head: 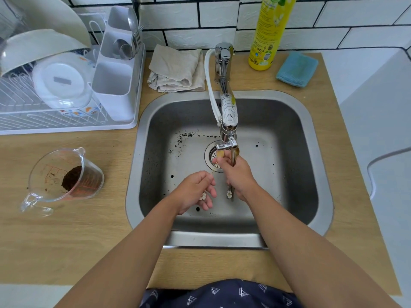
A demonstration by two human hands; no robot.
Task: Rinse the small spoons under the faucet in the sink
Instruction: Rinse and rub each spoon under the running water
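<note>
Both hands are over the steel sink (295,121), just below the chrome faucet (228,121). My left hand (195,192) pinches a thin gold spoon (220,154) by its handle; the bowl points up toward the spout and a flower charm hangs at the handle's end near my palm. My right hand (238,176) grips a second small spoon (230,193), whose flower-tipped handle sticks out below my fist while its bowl sits under the spout. My right fingers also touch the first spoon's bowl. Whether water is running cannot be made out.
Dark coffee grounds speck the sink floor around the drain (212,155). A glass measuring jug (66,176) with grounds lies on the wooden counter at left. A dish rack (66,85) stands behind it. A folded cloth (178,68), yellow soap bottle (270,32) and blue sponge (297,68) line the back.
</note>
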